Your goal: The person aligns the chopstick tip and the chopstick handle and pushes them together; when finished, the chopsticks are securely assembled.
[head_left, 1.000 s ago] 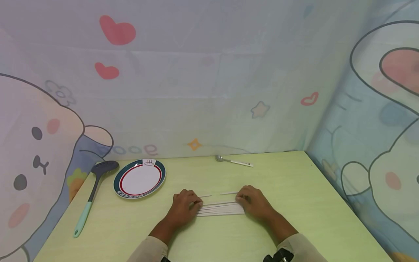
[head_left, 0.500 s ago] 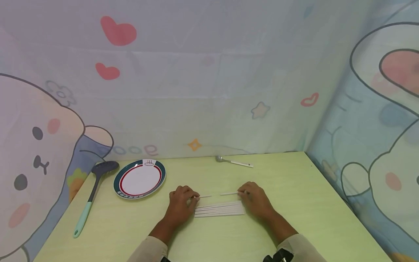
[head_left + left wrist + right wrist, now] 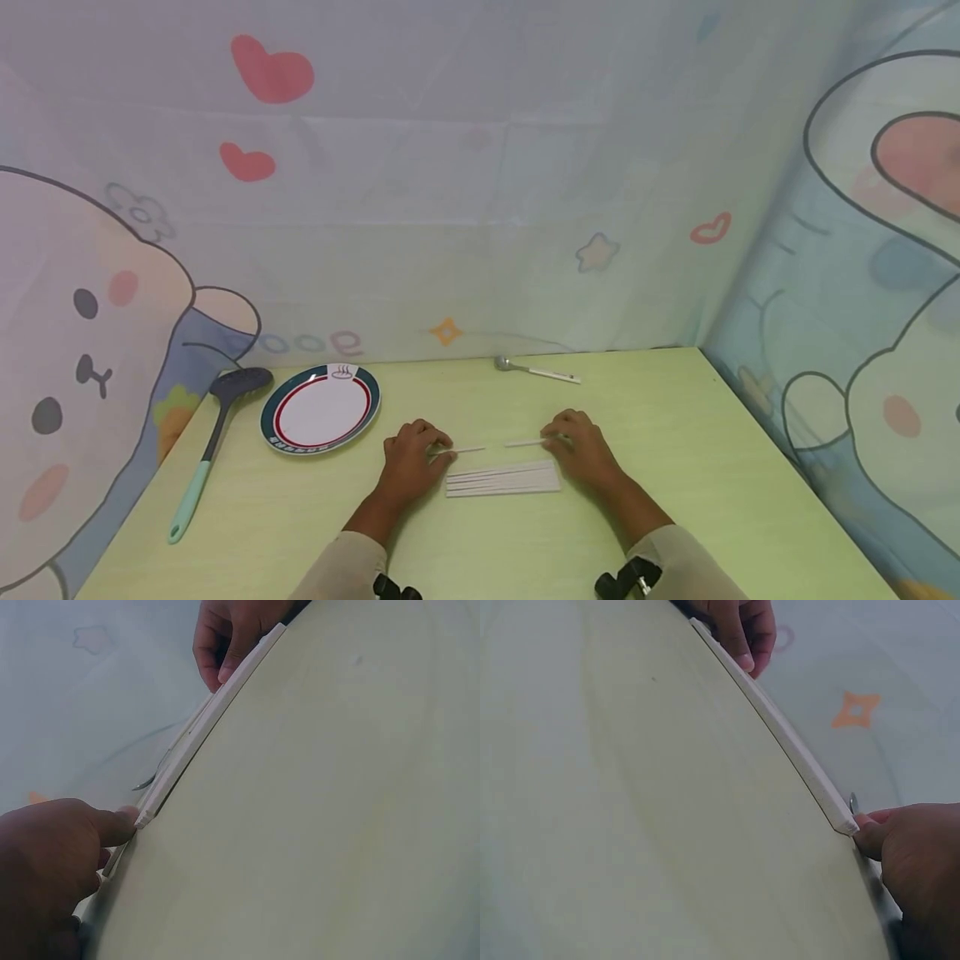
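A flat row of thin white sticks (image 3: 502, 480) lies side by side on the table in the head view. Just beyond it are two short lengths of thin white stick, a left one (image 3: 471, 449) and a right one (image 3: 523, 442), with a gap between their inner ends. My left hand (image 3: 414, 458) pinches the left stick by its outer end between thumb and fingers. The right stick's outer end is pinched by my right hand (image 3: 581, 452). Both wrist views show the row edge-on, between left hand (image 3: 52, 855) and right hand (image 3: 926, 859); it hides much of the fingertips.
At the left stand a round plate (image 3: 322, 408) with a dark green rim and a slotted turner (image 3: 217, 433) with a mint handle. A small spoon (image 3: 536, 369) lies near the table's (image 3: 750, 500) back edge. Printed cloth hangs behind and to the sides.
Both hands have moved slightly forward, off the ends of the row of sticks. Their fingers are now at the two separate sticks beyond it. The row lies flat and more fully exposed.
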`<state>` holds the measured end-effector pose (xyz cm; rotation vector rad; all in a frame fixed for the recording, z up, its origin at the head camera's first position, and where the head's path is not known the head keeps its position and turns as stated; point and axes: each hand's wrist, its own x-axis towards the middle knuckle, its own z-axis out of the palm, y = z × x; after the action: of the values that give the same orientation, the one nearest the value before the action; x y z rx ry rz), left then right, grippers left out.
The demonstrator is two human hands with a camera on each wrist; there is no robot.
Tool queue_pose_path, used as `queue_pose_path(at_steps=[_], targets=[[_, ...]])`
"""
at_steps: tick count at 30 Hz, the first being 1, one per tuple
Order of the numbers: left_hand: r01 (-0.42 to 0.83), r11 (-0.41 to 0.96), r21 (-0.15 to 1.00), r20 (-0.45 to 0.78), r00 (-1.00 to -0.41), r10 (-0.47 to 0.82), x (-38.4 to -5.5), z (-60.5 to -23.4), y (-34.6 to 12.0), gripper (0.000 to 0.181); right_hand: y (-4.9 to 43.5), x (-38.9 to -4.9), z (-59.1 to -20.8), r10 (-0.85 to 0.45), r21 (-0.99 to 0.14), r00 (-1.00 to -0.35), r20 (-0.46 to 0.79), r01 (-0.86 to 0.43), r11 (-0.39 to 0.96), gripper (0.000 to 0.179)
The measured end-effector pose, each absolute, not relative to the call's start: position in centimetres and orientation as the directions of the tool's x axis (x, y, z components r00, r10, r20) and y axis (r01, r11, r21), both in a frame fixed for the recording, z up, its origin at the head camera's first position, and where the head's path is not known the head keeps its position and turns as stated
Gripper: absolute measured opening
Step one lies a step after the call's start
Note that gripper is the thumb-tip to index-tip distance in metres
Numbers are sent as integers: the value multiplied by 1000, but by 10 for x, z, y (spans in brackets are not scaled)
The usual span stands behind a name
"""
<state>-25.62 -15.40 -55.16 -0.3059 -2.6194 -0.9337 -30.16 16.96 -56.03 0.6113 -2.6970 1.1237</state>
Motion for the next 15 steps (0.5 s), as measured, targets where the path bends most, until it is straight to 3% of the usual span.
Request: queue_pose_path(at_steps=[15], targets=[[243,793,559,317,-946,66,-256,-549,-150,11,168,-300,-558,-304,-661,-917,259,-398,636,8]])
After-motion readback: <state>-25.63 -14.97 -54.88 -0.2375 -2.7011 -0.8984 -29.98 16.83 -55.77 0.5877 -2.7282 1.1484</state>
